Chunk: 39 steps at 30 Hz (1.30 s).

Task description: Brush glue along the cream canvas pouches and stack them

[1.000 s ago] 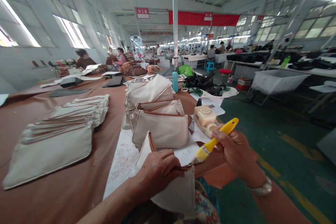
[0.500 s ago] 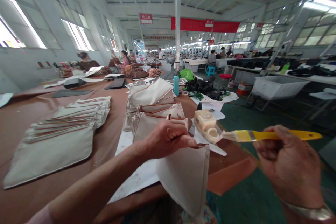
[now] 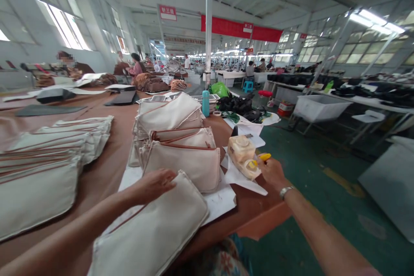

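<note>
My left hand (image 3: pixel 158 185) is closed on the top corner of an off-white pouch (image 3: pixel 155 230) with piped edges, which lies tilted along the front of the table. My right hand (image 3: pixel 272 173) grips a yellow-handled paintbrush (image 3: pixel 265 157). The brush reaches down into the round opening of a cream plastic bottle (image 3: pixel 242 150), and its bristles are hidden inside. Just beyond my left hand, another off-white pouch (image 3: pixel 184 164) with a brown-trimmed edge rests in front of a stack of similar pouches (image 3: pixel 168 114).
A fanned row of pouches (image 3: pixel 42 185) covers the left of the brown table (image 3: pixel 106 159). Behind the stack stand a blue bottle (image 3: pixel 205 103) and a heap of black pieces (image 3: pixel 241 107). Grey bins (image 3: pixel 320 108) are on the floor at right; people work farther back.
My right hand has brought the brush leftward and down into the bottle's opening. My left hand has moved left and lowered the pouch, which now lies flatter. The view has shifted right.
</note>
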Motion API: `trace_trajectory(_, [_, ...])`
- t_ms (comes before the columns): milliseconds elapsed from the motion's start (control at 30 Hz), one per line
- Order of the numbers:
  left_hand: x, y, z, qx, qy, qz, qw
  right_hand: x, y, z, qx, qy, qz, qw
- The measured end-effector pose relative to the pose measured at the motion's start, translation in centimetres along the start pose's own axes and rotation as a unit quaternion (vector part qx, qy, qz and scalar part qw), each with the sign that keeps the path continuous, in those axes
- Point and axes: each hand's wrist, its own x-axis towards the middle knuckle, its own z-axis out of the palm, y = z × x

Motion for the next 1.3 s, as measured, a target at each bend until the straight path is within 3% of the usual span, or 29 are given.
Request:
trace_trajectory(100, [-0.5, 0.2, 3.7, 0.037, 0.007, -0.037, 0.999, 0.6, 1.6, 1.9, -0.036, -0.026, -0.002, 0.999])
trace_trajectory(167, [-0.6, 0.4, 5.2, 0.055, 0.048, -0.086, 0.994, 0.7, 2.3, 1.9, -0.048, -0.032, -0.006, 0.998])
trace_trajectory(400, [-0.5, 0.7, 7.1, 0.104, 0.119, -0.170, 0.973, -1.1, 2.3, -0.4, -0.022, -0.044, -0.070, 0.996])
trace_trajectory(567, [-2.3, 1.9, 7.4, 0.094, 0.167, -0.139, 0.972, -3.1, 1.6, -1.4, 0.016, -0.050, -0.116, 0.992])
trace_trajectory(700, [-3.9, 2.1, 7.7, -0.001, 0.203, -0.064, 0.977, -4.3, 0.8, -2.7, 0.033, -0.001, -0.075, 0.997])
trace_trajectory(767, [-3.9, 1.5, 8.0, -0.045, 0.186, -0.070, 0.979, -4.9, -0.6, -3.2, 0.051, 0.033, -0.029, 0.998])
trace_trajectory(833, [-3.4, 0.9, 8.3, -0.058, 0.171, -0.096, 0.979, -5.6, -2.9, -3.1, 0.186, 0.060, 0.055, 0.979])
trace_trajectory(867, [-3.1, 0.7, 8.5, -0.060, 0.171, -0.109, 0.977, -6.0, -4.3, -2.8, 0.285, 0.068, 0.105, 0.950])
trace_trajectory(900, [-2.8, 0.6, 8.7, -0.065, 0.174, -0.124, 0.975, -6.3, -5.8, -2.4, 0.411, 0.072, 0.157, 0.895])
trace_trajectory(933, [-2.6, 0.6, 8.8, -0.071, 0.181, -0.138, 0.971, -6.7, -7.4, -2.0, 0.470, 0.068, 0.177, 0.862])
trace_trajectory(1000, [-2.4, 1.0, 9.1, -0.085, 0.199, -0.155, 0.964, -7.4, -10.1, -1.1, 0.529, 0.049, 0.189, 0.826])
trace_trajectory(1167, [-4.3, 3.6, 8.8, -0.130, 0.224, -0.120, 0.958, -9.1, -14.2, 0.1, 0.557, 0.002, 0.177, 0.812])
trace_trajectory(1300, [-6.5, 6.1, 7.8, -0.172, 0.226, -0.065, 0.957, -10.3, -16.0, 0.6, 0.517, -0.027, 0.120, 0.847])
